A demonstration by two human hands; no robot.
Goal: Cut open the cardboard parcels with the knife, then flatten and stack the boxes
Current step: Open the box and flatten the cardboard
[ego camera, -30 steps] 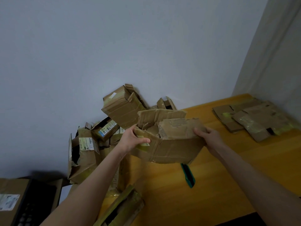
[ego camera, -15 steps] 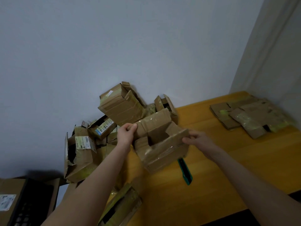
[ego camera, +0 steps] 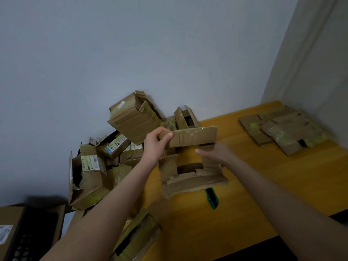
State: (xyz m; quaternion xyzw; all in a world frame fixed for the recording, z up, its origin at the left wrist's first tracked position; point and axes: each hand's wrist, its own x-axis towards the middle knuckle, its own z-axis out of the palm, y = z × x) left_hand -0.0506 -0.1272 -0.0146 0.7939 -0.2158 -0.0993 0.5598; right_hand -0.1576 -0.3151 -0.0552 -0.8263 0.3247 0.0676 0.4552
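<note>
The cut-open box hangs over the table's middle. The left hand grips its top flap and the right hand clasps its right wall. The knife lies beneath, with flattened boxes in the far right corner.

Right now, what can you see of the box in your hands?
The box is worn brown cardboard with shiny tape, cut open and partly collapsed, held over the table. The left hand grips its raised top flap's left end; the right hand holds the body below. Its torn lower edge hides part of the green knife.
</note>
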